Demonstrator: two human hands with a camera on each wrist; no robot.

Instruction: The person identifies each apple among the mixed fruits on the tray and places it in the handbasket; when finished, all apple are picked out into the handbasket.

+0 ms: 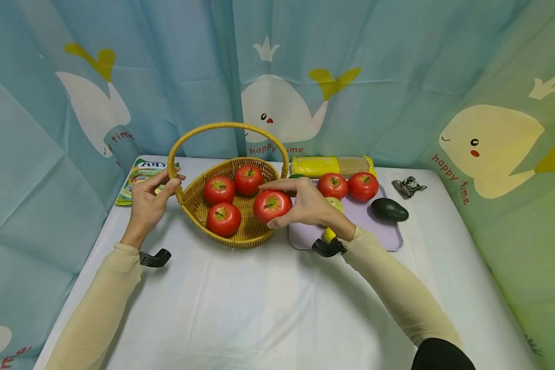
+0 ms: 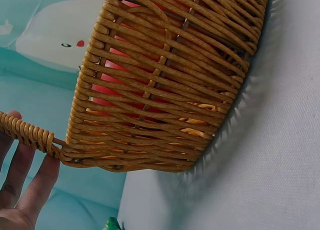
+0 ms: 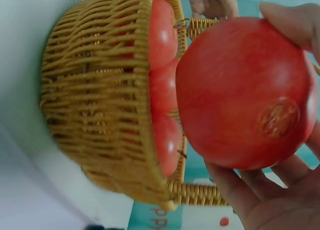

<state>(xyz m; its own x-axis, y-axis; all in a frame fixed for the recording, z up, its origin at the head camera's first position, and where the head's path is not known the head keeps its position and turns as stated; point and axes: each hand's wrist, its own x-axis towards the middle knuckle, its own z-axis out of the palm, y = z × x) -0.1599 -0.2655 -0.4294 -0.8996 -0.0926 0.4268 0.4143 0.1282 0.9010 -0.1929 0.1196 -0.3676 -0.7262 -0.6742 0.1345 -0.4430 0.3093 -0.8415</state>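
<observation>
Pinching a red apple [image 1: 272,206] between the thumb and bent fingers of the right hand [image 1: 307,201], above the right part of the wicker basket [image 1: 245,242]. Holding the left end of the arched handle [image 1: 228,125] between the thumb and fingers of the left hand [image 1: 150,203], apparently to steady the basket on the white counter [image 1: 240,308]. Inside the basket, three more red apples [image 1: 224,220], toward the left and back; to the right, on a lilac tray [image 1: 305,237], two further apples [image 1: 363,186] near a dark green avocado [image 1: 388,210]. Judging by this layout, most likely loading apples into the basket, though impossible to rule out lifting one out. Next, if loading: lower the apple onto the bare right side of the woven floor, then loosen the right fingers and withdraw clear of the handle.
</observation>
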